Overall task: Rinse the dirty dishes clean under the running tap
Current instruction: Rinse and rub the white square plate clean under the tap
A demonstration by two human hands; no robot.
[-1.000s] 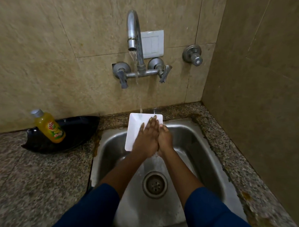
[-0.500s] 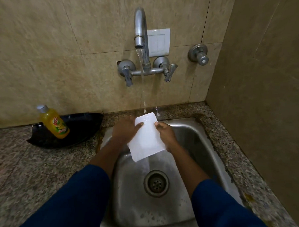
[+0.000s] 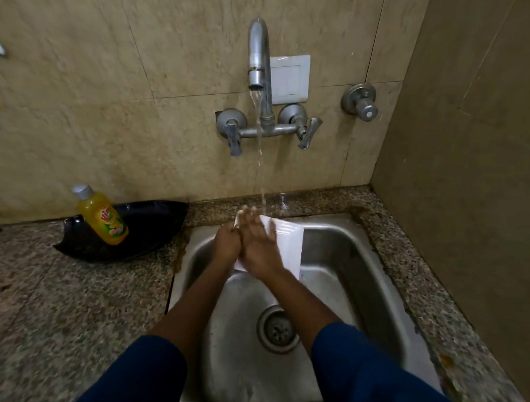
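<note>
Rinsing is under way in the head view: a white rectangular plate [image 3: 287, 247] is held at frame centre, over the far end of the steel sink [image 3: 361, 265], where the stream from the tap [image 3: 258, 54] lands. The left hand [image 3: 227, 244] grips its left edge; the right hand [image 3: 260, 249] lies flat and wide on its face, apparently rubbing. Its long axis seems to run toward the upper frame, far end tilted up. Next, probably, turning it to rinse the other side.

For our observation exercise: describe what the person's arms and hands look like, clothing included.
Both arms wear dark blue sleeves pushed up, leaving the forearms bare. The left hand and right hand are bare: no gloves, and no rings or watch show.
</note>
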